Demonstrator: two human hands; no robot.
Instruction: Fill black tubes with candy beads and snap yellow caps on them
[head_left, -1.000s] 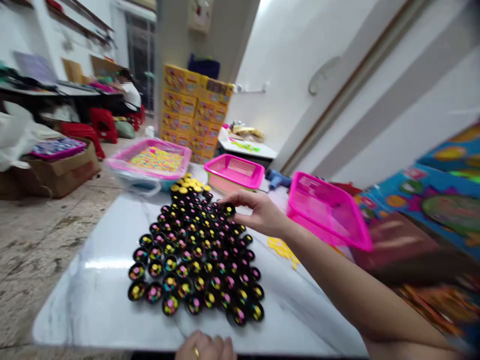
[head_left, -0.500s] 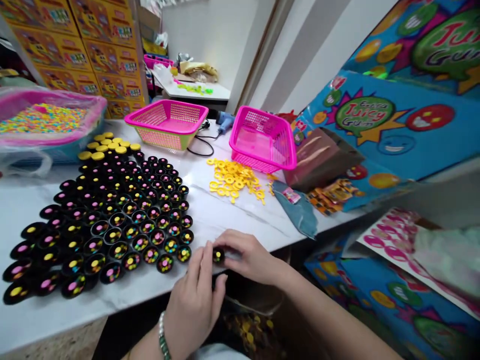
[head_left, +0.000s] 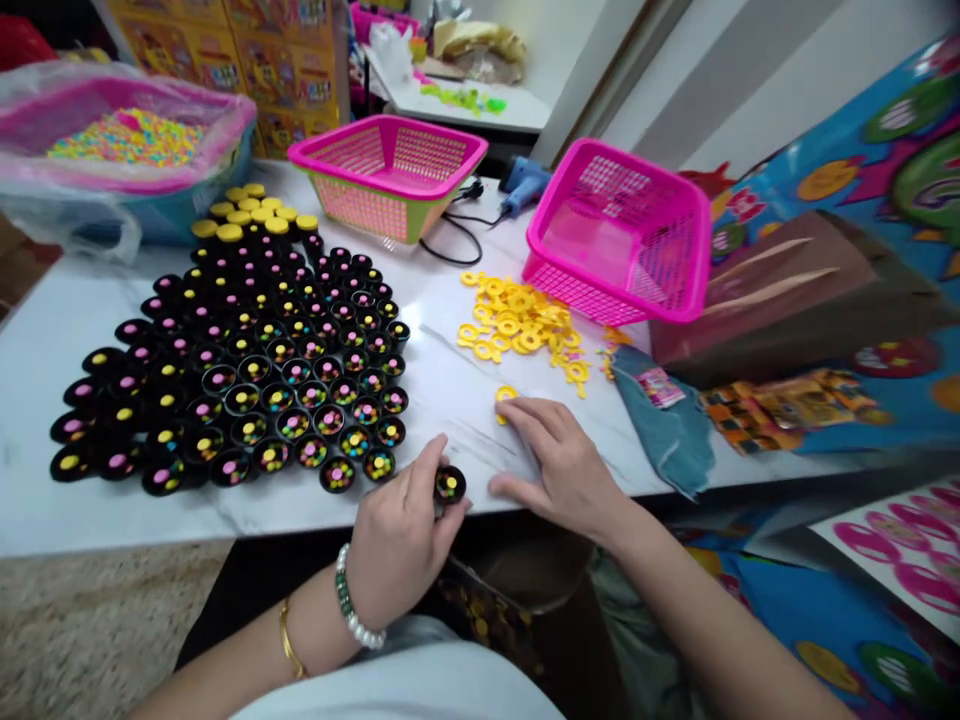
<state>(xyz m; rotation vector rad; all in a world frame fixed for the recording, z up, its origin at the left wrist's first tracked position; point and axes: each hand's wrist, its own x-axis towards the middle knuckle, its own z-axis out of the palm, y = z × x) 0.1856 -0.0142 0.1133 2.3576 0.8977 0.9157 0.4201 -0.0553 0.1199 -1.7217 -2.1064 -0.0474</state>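
Observation:
My left hand (head_left: 397, 540) is closed around a small black cup (head_left: 450, 484), gripped between thumb and fingers at the table's front edge. Inside the cup I see coloured candy bits and a yellow piece. My right hand (head_left: 566, 470) has its thumb and fingers apart, with the fingertips at a single yellow ring-shaped plastic piece (head_left: 506, 393). Beyond it lies a heap of similar yellow pieces (head_left: 521, 315). Left of my hands stand many black cups (head_left: 292, 400) in close rows, holding candy bits with pink or yellow pieces.
Yellow caps (head_left: 259, 215) lie behind the cups, near a plastic-lined basin of colourful candy (head_left: 127, 140). Two pink baskets (head_left: 390, 160) stand at the back, with a blue corded tool (head_left: 521, 185) between them. An open brown bag (head_left: 517, 570) is below the table edge.
The black cup has passed from my right hand to my left. My right hand has moved right and forward to the single yellow ring piece. The view has swung right and down.

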